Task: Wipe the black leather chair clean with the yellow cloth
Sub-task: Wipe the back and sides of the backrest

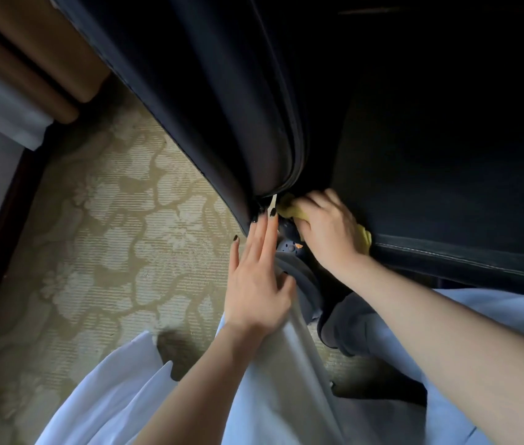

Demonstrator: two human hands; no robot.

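our right hand (328, 228) clenches the yellow cloth (289, 209) in the black leather chair (238, 101) crevice, left hand (259, 277) flat, holding nothing — we think the cloth could snag there.

Both forearms are bare. The left hand (255, 277) has long fingernails painted black. A loose, pale blue-white garment (109, 390) covers the lower body.

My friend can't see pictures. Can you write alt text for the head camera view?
A right hand presses a yellow cloth into the gap of a black leather chair, while the left hand lies flat, fingers open, against the chair's edge. Below is a flowered beige carpet.
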